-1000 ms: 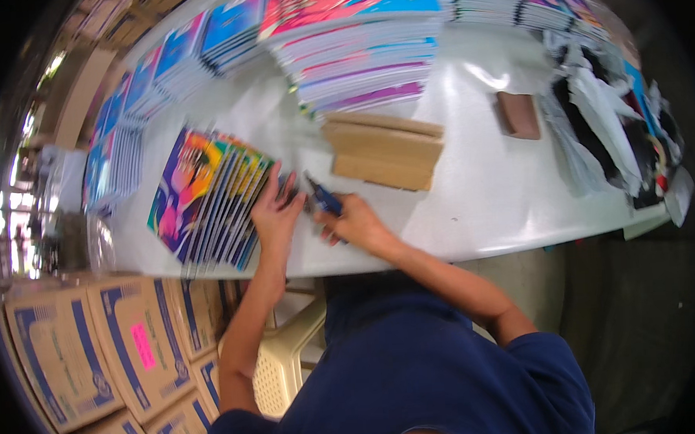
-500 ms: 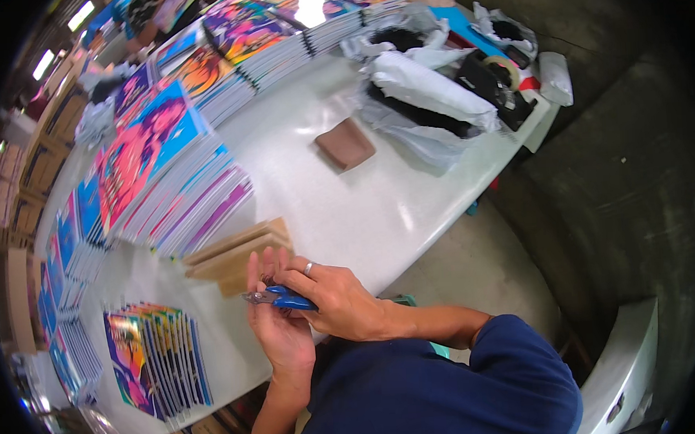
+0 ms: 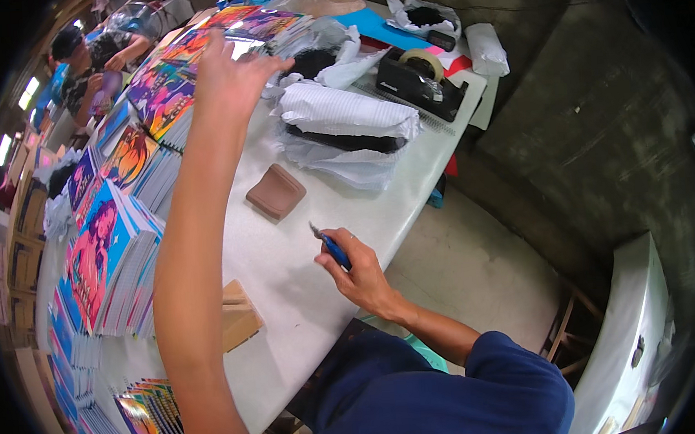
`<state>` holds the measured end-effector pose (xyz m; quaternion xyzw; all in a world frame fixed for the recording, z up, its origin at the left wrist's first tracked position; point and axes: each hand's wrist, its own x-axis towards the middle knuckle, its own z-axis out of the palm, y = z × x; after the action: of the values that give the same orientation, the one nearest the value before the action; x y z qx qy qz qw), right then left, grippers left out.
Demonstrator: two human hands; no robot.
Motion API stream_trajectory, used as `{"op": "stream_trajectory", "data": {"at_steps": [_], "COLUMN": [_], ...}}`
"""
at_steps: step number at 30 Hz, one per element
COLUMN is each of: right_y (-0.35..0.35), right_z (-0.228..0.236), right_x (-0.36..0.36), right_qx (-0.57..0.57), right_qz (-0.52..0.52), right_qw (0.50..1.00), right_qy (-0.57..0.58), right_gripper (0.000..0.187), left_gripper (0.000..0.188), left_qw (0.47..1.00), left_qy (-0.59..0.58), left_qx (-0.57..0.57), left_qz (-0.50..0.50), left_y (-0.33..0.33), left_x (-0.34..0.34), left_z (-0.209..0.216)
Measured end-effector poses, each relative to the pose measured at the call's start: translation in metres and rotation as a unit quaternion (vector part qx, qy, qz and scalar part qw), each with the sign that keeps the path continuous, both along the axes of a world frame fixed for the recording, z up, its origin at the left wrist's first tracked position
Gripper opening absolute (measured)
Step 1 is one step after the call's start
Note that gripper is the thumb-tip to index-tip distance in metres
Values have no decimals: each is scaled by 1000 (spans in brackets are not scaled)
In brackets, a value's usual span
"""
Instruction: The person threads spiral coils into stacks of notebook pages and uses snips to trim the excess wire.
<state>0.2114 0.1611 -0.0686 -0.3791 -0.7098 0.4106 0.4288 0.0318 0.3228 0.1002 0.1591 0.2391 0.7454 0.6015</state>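
Note:
My right hand point(image 3: 366, 279) is closed round a small pair of cutters with blue handles point(image 3: 337, 253), held above the white table near its front edge, the metal tip pointing away from me. My left hand point(image 3: 234, 77) is stretched far across the table, fingers apart. It hovers by the stacked colourful notebooks point(image 3: 172, 85) and a crumpled white plastic bag with black contents point(image 3: 316, 63); whether it touches either I cannot tell. A brown block-like pad point(image 3: 276, 192) lies between my hands. My left forearm partly covers the notebook stacks and a piece of brown cardboard point(image 3: 240, 321).
A white-wrapped bundle point(image 3: 346, 111) with black contents lies beyond the pad. Behind it stands a black tape dispenser point(image 3: 419, 83). Tall notebook stacks point(image 3: 118, 260) line the left side. Another person point(image 3: 92, 61) works at the far left. A dark wall point(image 3: 562, 111) rises at right.
My hands have parted. The left has swung far forward across the table; the right has moved right and forward, still holding the cutters. The view has shifted to the right.

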Motion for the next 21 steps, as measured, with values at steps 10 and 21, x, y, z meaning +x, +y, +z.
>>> {"op": "stream_trajectory", "data": {"at_steps": [10,21], "right_y": [-5,18], "right_z": [-14,-41], "right_x": [-23,-20], "right_qx": [167,387], "right_qz": [215,419], "right_qw": [925,746], "right_qy": [-263,-343], "right_gripper": [27,71], "left_gripper": [68,110], "left_qw": [551,229], "left_qy": [733,483], "left_qx": [4,-641], "left_qz": [399,550], "left_y": [-213,-607], "left_x": [-6,-23], "left_z": [-85,-276]}}
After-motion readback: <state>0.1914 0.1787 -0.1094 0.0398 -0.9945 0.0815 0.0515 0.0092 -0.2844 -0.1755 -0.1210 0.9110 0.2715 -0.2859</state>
